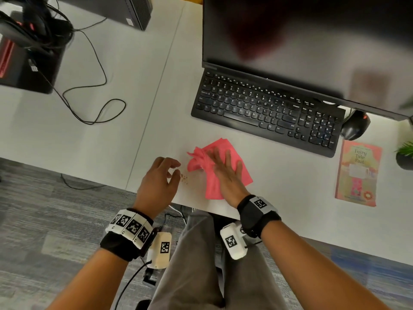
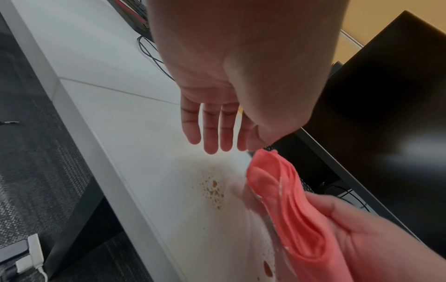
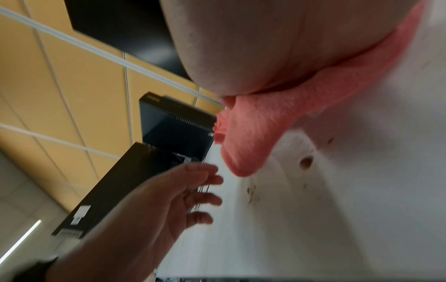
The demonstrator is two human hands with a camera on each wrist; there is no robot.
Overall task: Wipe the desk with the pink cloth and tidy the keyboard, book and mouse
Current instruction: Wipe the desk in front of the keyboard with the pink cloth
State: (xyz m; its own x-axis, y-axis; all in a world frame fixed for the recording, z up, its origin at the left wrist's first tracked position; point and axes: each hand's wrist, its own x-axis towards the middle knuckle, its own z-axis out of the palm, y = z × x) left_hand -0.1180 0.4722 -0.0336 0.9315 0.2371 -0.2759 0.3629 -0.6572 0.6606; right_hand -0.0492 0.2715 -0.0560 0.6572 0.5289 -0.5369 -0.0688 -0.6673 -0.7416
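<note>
Right hand (image 1: 225, 173) flat on cloth (image 1: 234, 175), fingers straight. Left hand (image 1: 159, 177) above tabletop (image 1: 279, 198) beside brown drops (image 2: 213, 188), fingers loosely curled, apparently empty.

Your right hand (image 1: 225, 175) lies flat on the cloth (image 1: 220, 168) near the desk's (image 1: 100, 135) front edge. Just left of it sit the spilled drops (image 1: 184, 176), with your left hand (image 1: 156, 182) over the edge beyond them. Ahead of your right hand lies the keyboard (image 1: 266, 113); the mouse (image 1: 354, 126) and, nearer you, the book (image 1: 357, 173) lie well to its right.
</note>
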